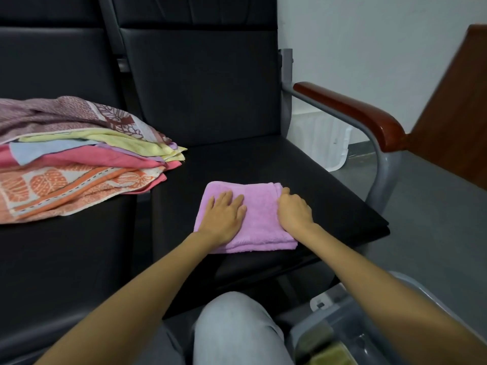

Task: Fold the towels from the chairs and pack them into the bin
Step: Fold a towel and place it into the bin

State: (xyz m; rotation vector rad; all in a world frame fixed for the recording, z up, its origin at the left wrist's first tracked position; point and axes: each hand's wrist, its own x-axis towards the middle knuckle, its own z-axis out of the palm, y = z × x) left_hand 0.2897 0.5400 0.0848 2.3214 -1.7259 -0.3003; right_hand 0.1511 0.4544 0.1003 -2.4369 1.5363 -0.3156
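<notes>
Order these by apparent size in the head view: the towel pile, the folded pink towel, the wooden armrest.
1. towel pile, partly out of frame.
2. folded pink towel.
3. wooden armrest, farther away, so this rank is unsure.

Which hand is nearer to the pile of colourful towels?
Left. The left hand presses the pink towel on the side facing the pile; the right hand holds its opposite edge, farther away.

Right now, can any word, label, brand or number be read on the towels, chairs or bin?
None readable. The folded pink terry towel shows no tag; the stack of patterned and plain towels bears only leaf prints; the grey plastic bin shows no legible label.
</notes>
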